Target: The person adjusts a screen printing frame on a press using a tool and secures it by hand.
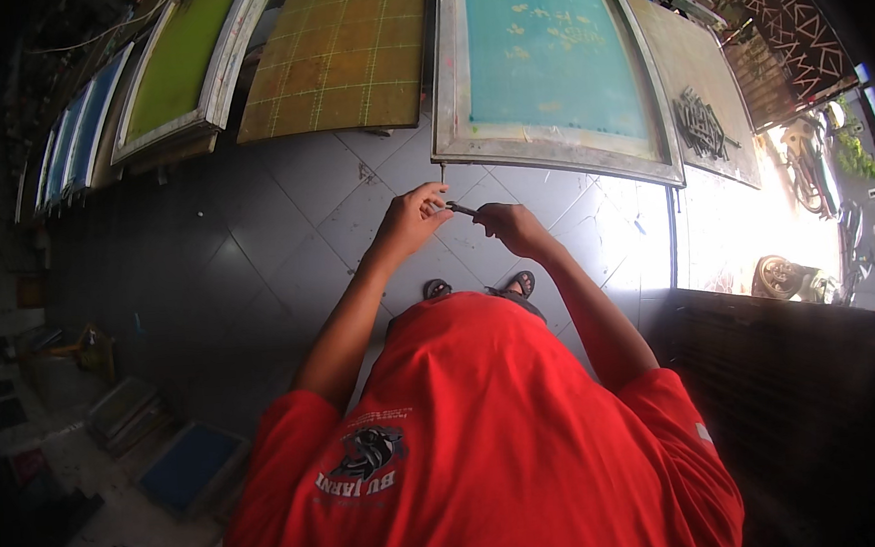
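Around you stand printing screens propped against the wall: a large aluminium-framed screen with turquoise mesh (545,61) right ahead of your hands, a yellow-green gridded mat (344,54) to its left, a lime-green screen (184,63) further left, and a row of blue screens (78,135) beyond that. To the right leans a beige screen with a dark design (697,97). The lower edge of the turquoise screen's frame sits just above your knuckles and is the nearest thing in your way.

The grey tiled floor (255,245) to your left is open, with more room there than to the right, where a dark shutter (763,354) and the bright doorway close the space. Down at lower left, a blue screen (189,464) lies flat with some clutter near it. Your sandalled feet (478,288) show below your hands.

You hold a thin dark rod-like tool (461,209) between both hands, out in front of your chest. Its long axis runs roughly left to right, tilting slightly down toward the right. Your left hand (412,220) has its fingertips pinched on the left end; your right hand (510,224) is curled closed around the right end.
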The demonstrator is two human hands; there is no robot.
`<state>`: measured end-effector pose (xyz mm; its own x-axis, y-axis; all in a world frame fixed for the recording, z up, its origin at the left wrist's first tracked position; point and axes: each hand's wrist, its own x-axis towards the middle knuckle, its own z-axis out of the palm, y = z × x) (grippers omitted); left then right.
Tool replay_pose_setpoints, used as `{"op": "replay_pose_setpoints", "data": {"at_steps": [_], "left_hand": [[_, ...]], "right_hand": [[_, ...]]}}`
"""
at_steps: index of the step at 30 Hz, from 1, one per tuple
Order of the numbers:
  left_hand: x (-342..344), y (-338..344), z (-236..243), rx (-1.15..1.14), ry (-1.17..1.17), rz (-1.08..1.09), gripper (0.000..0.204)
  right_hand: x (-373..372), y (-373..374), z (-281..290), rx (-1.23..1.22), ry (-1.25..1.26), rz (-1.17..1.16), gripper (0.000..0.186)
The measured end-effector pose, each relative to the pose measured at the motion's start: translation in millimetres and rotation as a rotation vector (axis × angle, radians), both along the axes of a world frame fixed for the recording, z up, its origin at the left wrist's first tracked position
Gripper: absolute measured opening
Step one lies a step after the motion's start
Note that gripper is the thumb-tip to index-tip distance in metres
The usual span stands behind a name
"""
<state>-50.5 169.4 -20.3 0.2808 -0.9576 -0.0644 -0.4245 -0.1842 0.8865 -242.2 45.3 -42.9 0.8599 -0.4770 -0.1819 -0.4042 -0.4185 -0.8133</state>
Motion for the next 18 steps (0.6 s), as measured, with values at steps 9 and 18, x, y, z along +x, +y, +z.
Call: {"op": "replay_pose_setpoints", "data": {"at_steps": [9,18], "left_hand": [[16.5,5.9,-31.0,-0.041,0.119,0.080,0.034],[6.5,-3.5,-32.0,0.013,0.173,0.100,0.031]], "right_hand": [[14.8,-12.8,-32.8,-0.266,-0.063,-0.056,0.020],[22.9,-15.6,-37.8,-0.188,-0.197,-0.059,0.017]]}}
